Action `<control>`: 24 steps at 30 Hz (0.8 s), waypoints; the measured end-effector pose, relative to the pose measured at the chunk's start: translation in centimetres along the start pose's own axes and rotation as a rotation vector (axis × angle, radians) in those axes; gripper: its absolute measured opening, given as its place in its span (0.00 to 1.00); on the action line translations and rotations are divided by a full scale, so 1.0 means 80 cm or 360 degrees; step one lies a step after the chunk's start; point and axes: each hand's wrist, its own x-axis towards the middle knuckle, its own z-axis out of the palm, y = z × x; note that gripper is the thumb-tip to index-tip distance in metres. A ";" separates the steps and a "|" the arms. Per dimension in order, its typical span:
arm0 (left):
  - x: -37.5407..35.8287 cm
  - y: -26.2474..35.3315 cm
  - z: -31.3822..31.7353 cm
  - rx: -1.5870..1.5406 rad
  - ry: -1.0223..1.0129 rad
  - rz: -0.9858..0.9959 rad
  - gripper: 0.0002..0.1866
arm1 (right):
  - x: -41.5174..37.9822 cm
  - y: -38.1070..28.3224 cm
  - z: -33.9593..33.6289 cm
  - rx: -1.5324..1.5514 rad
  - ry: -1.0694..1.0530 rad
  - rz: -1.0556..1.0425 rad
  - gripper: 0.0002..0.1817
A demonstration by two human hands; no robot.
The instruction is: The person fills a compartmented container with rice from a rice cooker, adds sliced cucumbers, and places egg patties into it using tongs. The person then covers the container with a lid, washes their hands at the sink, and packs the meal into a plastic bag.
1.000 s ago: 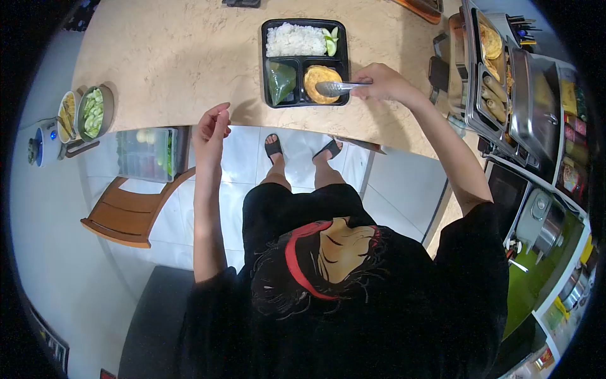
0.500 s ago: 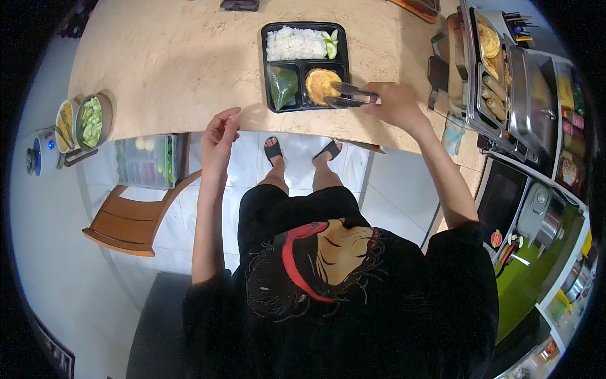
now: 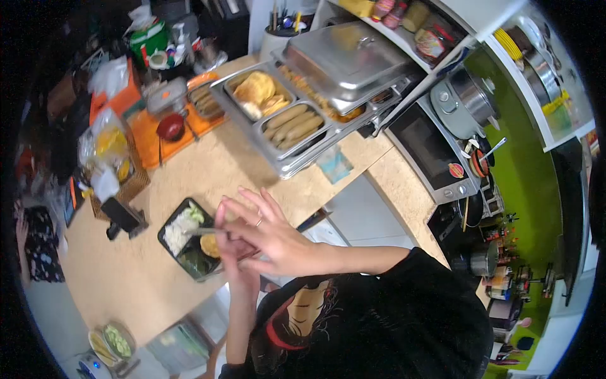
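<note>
My right hand [image 3: 283,247] spreads wide, empty; my left hand [image 3: 231,250] clasps the tongs [image 3: 203,231], best kept steady over the tray [image 3: 169,248].

The lunch box [image 3: 172,253] is black, its rice [image 3: 179,232] white, cucumber [image 3: 196,213] pale green, egg [image 3: 209,245] yellow and pouch [image 3: 194,261] dark green. The table [image 3: 120,278] is beige and faintly mottled. Near, a black shirt [image 3: 385,322] carries a tan and red print [image 3: 308,311]. Far left, an orange mat [image 3: 147,139] sets off a dark red bowl [image 3: 170,127] — at the left edge, dark clothing [image 3: 41,243] bears pale specks. Far right, the serving tray [image 3: 286,169] is silver, its sausages [image 3: 293,126] tan, its omelettes [image 3: 255,87] golden — the right wall [image 3: 529,145] is lime green
</note>
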 end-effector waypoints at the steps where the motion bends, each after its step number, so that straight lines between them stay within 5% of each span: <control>1: 0.006 -0.004 0.005 0.0020 -0.0023 0.0015 0.43 | 0.000 -0.006 -0.028 -0.0194 -0.0085 -0.0055 0.35; 4: 0.023 -0.023 0.010 0.0246 -0.0146 0.0151 0.26 | -0.008 0.079 -0.124 0.0270 -0.0320 -0.0117 0.35; 6: 0.016 -0.024 0.023 0.0359 0.0031 0.0219 0.25 | 0.011 0.151 -0.223 -0.0230 0.0208 0.0174 0.27; 8: 0.003 -0.029 0.015 0.0464 0.0247 0.0318 0.24 | 0.056 0.290 -0.313 -0.0932 0.0687 0.0100 0.18; 9: 0.000 -0.032 0.005 0.0529 0.0346 0.0416 0.25 | 0.079 0.339 -0.352 -0.1256 0.0542 0.0251 0.20; 12: -0.026 -0.034 0.007 0.0427 0.0878 0.0525 0.20 | 0.113 0.509 -0.417 -0.1631 0.0351 -0.0106 0.23; 13: -0.038 -0.035 0.007 0.0491 0.0892 0.0568 0.20 | 0.115 0.535 -0.427 -0.1695 0.0261 -0.0202 0.23; 15: -0.060 -0.036 0.014 0.0603 0.1023 0.0590 0.20 | 0.122 0.558 -0.438 -0.1442 -0.0024 0.0182 0.23; 24: -0.087 -0.051 0.023 0.0717 0.1228 0.0610 0.21 | 0.143 0.600 -0.447 -0.1403 -0.0029 0.0213 0.22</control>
